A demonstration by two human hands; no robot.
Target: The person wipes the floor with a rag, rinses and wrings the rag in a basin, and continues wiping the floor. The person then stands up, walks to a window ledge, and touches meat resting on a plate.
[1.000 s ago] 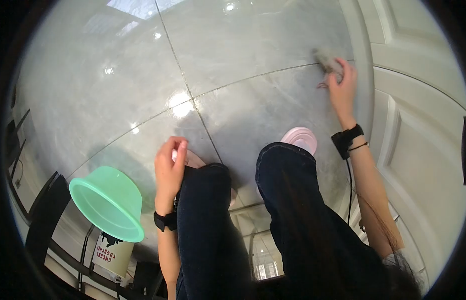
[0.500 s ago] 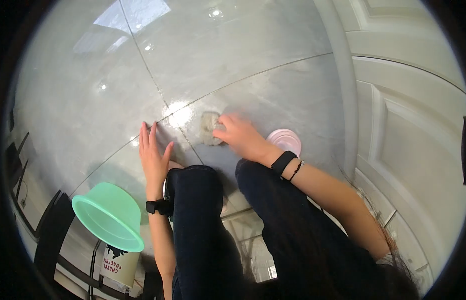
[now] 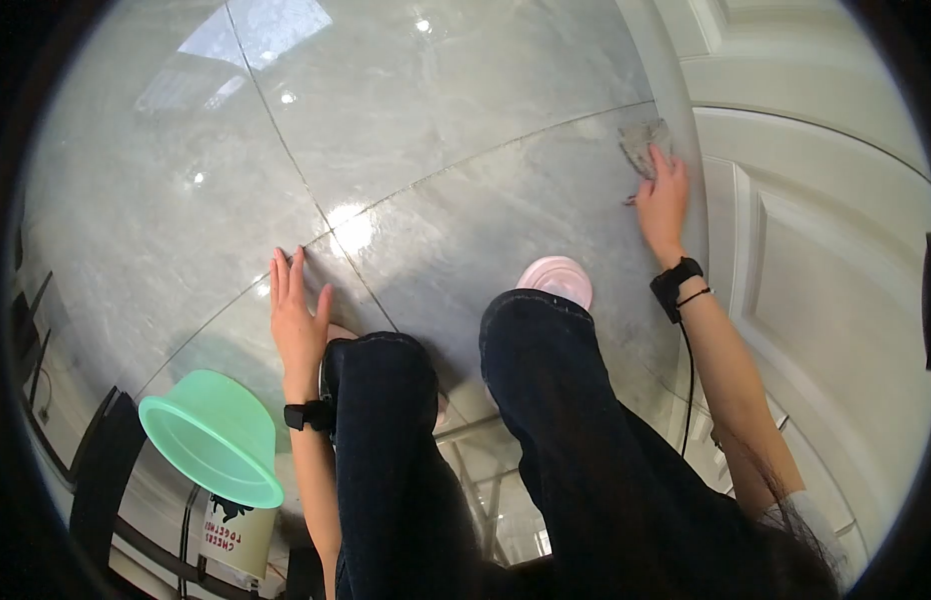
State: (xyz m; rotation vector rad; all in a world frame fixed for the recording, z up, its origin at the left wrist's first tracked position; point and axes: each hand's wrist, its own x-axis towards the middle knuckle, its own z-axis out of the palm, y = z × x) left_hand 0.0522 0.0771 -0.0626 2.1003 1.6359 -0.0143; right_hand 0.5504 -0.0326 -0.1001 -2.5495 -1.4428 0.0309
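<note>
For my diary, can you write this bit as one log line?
right hand: on rag, near white panels | left hand: open, over floor | basin: left side

Bright, even light filled the scene, and the glossy grey marbled tile floor (image 3: 506, 90) threw back a pale, window-shaped reflection at upper left, scattered white points and one blown-out glare near the crossing of tile joints. Soft shadows lay beside the spread, bare left hand (image 3: 299, 325) and the round mint-green plastic basin (image 3: 251, 410). The wide lens bowed the smooth white panelling (image 3: 836, 260); black vignetting swallowed the corners; focus was fairly sharp.
</note>
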